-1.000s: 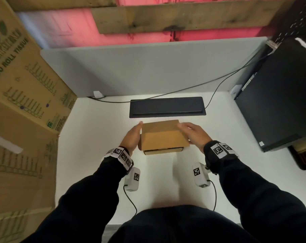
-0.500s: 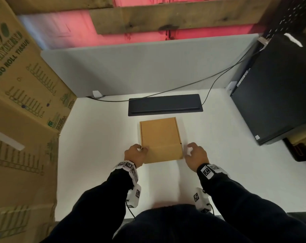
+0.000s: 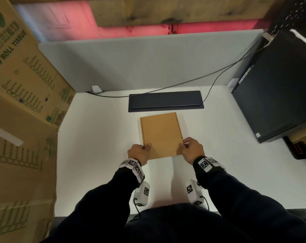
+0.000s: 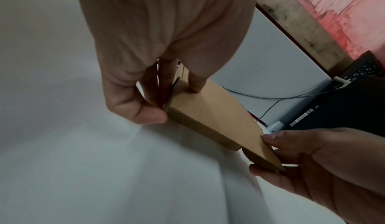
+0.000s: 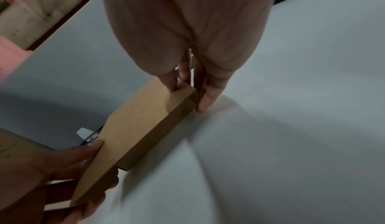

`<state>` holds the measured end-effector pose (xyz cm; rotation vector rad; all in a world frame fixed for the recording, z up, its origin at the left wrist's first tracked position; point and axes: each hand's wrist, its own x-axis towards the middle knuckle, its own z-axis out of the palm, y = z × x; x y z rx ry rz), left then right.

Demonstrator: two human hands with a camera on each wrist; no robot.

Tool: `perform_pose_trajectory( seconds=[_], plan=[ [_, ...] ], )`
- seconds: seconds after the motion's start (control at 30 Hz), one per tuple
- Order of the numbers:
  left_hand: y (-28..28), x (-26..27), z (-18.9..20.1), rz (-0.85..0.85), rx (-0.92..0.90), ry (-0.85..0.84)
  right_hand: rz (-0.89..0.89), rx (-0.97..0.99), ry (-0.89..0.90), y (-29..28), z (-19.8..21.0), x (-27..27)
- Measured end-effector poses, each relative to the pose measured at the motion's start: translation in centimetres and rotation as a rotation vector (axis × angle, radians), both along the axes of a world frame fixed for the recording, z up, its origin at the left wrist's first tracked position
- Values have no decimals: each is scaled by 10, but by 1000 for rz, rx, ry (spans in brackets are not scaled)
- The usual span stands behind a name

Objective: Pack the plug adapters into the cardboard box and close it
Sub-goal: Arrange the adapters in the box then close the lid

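Observation:
A flat brown cardboard box (image 3: 161, 135) lies on the white table (image 3: 99, 155) with its lid down. No plug adapter shows in any view. My left hand (image 3: 146, 147) pinches the box's near left corner: in the left wrist view the thumb (image 4: 194, 86) presses on the lid and the fingers (image 4: 145, 114) hold the side of the box (image 4: 214, 114). My right hand (image 3: 185, 145) pinches the near right corner the same way, thumb (image 5: 172, 82) on top of the box (image 5: 135, 128) and fingers (image 5: 205, 102) along its side.
A black flat panel (image 3: 166, 101) lies just behind the box. A black computer case (image 3: 274, 95) stands at the right, with a cable (image 3: 183, 83) running along the grey partition (image 3: 148, 62). Large printed cartons (image 3: 26, 88) wall off the left side.
A second ago the lid stood partly raised with my hands at its far sides. The lid has come down flat, and both hands have slid back to the near corners.

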<state>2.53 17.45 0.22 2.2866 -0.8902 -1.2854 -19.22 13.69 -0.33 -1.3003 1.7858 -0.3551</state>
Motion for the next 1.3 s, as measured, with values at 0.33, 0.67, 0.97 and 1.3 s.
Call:
perform_pose_trajectory(
  seconds=[0.33,0.67,0.97,1.3],
  plan=[
    [-18,6,-11,89,-27,-29,-1,24,-46,-19,-10,-5],
    [-59,24,-12,-32,-40,-55,57,153,-114,-58,-23,-9],
    [-77,28,-18,-28,-41,7,-93,233,-311,-73,-28,-11],
    [-82,34,-15,21,30,144,-83,316,-369,-76,-27,-16]
  ],
)
